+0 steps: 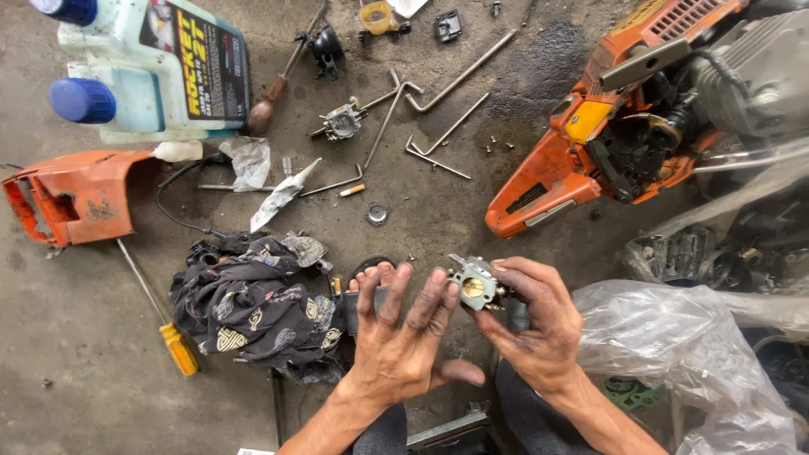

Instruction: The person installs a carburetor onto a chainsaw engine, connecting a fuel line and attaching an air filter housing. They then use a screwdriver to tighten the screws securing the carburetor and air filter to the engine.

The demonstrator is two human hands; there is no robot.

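My right hand [539, 324] grips a small metal carburetor [474, 283] with a brass-coloured round opening, held above the concrete floor. My left hand [403, 333] is spread open just left of it, fingers apart, its fingertips close to the carburetor's side and holding nothing. Both hands are smeared with dark grease. Under my left hand lies a black patterned rag [253, 307].
An orange chainsaw body [624, 126] lies at upper right, an orange cover [76, 195] at left. Hex keys [438, 152], a second carburetor [344, 123], a yellow-handled screwdriver [173, 341], a white oil jug [152, 72] and clear plastic bags [674, 337] lie around.
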